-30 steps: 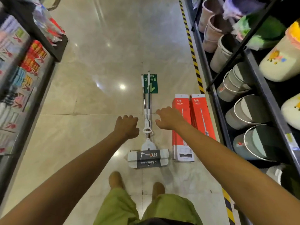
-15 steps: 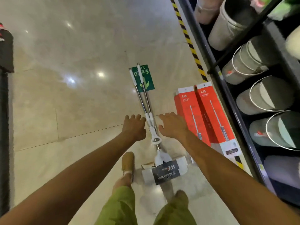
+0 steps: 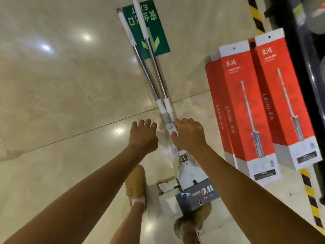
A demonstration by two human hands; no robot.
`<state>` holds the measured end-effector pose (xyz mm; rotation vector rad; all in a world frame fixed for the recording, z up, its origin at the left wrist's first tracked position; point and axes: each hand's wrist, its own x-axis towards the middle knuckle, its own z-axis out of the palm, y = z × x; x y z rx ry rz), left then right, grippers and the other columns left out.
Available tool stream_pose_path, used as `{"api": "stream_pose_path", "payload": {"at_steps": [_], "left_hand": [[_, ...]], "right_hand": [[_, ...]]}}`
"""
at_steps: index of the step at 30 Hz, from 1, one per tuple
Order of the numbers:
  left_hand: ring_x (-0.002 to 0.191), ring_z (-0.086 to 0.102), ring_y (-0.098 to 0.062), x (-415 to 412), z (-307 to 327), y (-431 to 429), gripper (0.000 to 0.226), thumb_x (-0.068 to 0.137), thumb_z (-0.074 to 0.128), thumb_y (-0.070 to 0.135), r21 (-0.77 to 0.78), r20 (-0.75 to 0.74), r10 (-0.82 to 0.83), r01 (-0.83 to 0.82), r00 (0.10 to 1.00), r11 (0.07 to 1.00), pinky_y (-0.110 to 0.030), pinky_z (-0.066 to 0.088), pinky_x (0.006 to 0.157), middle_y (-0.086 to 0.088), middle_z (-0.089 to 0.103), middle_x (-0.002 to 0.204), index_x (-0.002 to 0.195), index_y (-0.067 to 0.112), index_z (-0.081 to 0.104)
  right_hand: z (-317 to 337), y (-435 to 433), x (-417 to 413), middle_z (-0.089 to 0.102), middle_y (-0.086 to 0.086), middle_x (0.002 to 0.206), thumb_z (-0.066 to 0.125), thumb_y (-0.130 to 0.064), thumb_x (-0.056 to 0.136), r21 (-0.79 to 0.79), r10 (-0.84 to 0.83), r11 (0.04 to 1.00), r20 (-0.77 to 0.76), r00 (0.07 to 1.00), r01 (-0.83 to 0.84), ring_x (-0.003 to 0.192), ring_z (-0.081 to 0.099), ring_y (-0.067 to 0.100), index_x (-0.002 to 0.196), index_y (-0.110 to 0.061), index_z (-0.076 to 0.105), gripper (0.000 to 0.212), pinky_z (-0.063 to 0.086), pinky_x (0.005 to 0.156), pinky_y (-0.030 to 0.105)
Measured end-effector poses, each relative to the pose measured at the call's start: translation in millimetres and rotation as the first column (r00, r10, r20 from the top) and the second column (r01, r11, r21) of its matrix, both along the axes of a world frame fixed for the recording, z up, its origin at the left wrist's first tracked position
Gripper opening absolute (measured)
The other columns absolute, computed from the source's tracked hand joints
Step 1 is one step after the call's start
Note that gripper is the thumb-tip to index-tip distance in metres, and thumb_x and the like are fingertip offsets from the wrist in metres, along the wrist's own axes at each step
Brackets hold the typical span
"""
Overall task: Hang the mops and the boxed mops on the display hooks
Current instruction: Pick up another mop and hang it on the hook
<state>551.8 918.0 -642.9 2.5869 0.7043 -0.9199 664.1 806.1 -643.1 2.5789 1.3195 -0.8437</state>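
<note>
— Two mops lie together on the floor, near the boxed mops. Our hands?
— Both reach down. Our right hand curls its grip round the handles; our left hand hovers beside, loosely curled, empty.

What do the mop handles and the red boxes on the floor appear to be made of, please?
The mop handles look like polished metal tube, mirror-bright, with matte white plastic sleeves. The red boxes look like printed cardboard, with sharp folded edges.
</note>
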Motion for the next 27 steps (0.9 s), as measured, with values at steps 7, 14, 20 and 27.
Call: {"api": "stream_pose_path", "payload": {"at_steps": [7,14,20,27], "left_hand": [[0.134,0.037,-0.030,-2,-147,2,0.058,0.092,0.051,0.033,0.020,-0.027,-0.019,0.020,0.999,1.000,-0.043,0.027,0.109,-0.009,0.038,0.147,0.143,0.012,0.035],[0.131,0.041,-0.029,0,-215,13,0.057,0.092,0.049,0.037,0.072,0.040,-0.010,0.007,0.999,0.997,-0.042,0.030,0.108,-0.008,0.043,0.143,0.141,0.013,0.035],[0.128,0.045,-0.030,-5,-225,23,0.058,0.091,0.048,0.039,0.046,0.068,0.031,-0.034,0.997,0.998,-0.042,0.034,0.105,-0.008,0.047,0.142,0.142,0.013,0.038],[0.125,0.050,-0.021,29,-186,14,0.052,0.094,0.052,0.031,-0.468,0.110,0.713,-0.597,0.692,0.652,-0.029,0.037,0.095,-0.002,0.049,0.142,0.143,0.018,0.038]], "right_hand": [[-152,-4,-9,0.062,0.012,0.112,0.049,-0.029,0.091,-0.018,-0.080,0.997,-0.034,0.996,0.080,0.101,0.057,0.030,0.124,-0.009,0.055,0.039,0.042,0.079,0.035],[-232,17,-10,0.061,0.020,0.097,0.071,-0.022,0.077,0.056,-0.162,0.985,0.018,0.987,0.161,0.077,0.062,0.034,0.109,0.003,0.060,0.042,0.035,0.059,0.029],[-251,25,-15,0.060,0.018,0.100,0.072,-0.013,0.075,0.098,-0.327,0.942,0.065,0.943,0.320,0.076,0.061,0.027,0.108,0.003,0.057,0.040,0.041,0.059,0.027],[-218,12,-9,0.061,0.015,0.106,0.059,-0.032,0.087,0.196,-0.404,0.890,-0.076,0.911,0.411,0.091,0.060,0.029,0.126,-0.003,0.044,0.051,0.044,0.069,0.032]]}}
